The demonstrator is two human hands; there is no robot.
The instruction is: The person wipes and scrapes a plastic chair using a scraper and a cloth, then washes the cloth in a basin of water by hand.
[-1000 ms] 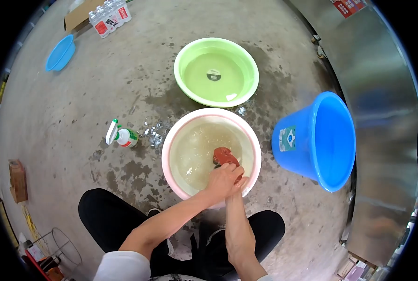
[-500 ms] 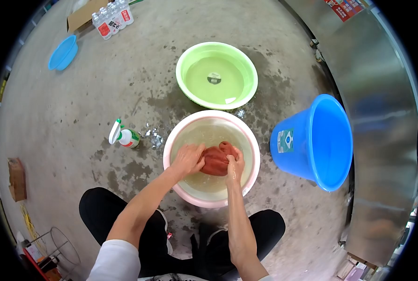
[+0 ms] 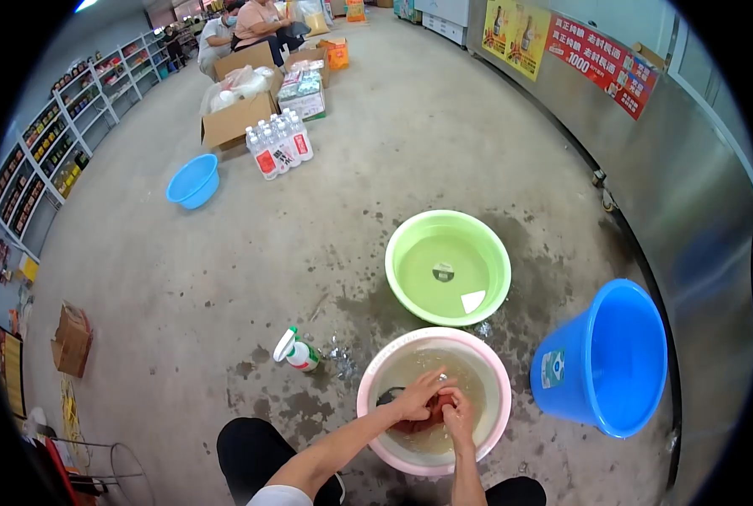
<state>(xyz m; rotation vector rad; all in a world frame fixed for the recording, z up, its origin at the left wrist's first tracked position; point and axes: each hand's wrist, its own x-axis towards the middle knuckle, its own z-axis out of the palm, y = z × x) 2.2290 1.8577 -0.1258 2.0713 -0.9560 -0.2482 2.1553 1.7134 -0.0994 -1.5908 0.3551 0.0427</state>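
Note:
A pink-rimmed basin (image 3: 373,438) of cloudy water stands on the floor in front of my knees. Inside it is a wet reddish-brown cloth (image 3: 420,424), bunched up and partly under water. My left hand (image 3: 416,400) grips the cloth from the left, some of its fingers reaching across the top. Close against it, my right hand (image 3: 458,413) pinches the cloth's right side. Much of the cloth is hidden behind both hands. A dark patch (image 3: 389,395) shows in the basin beside my left wrist; I cannot make out what it is.
Beyond the basin sits a green basin (image 3: 400,295) holding water. To the right a blue bucket (image 3: 574,363) lies tilted, and to the left stands a spray bottle (image 3: 299,351). Farther off are a blue basin (image 3: 193,181), bottled water (image 3: 279,145), cardboard boxes (image 3: 237,123) and seated people (image 3: 262,25).
My view has tipped up, bringing shelves, boxes and people into sight. The cloth has gone lower into the water, and my hands have drawn closer together over it.

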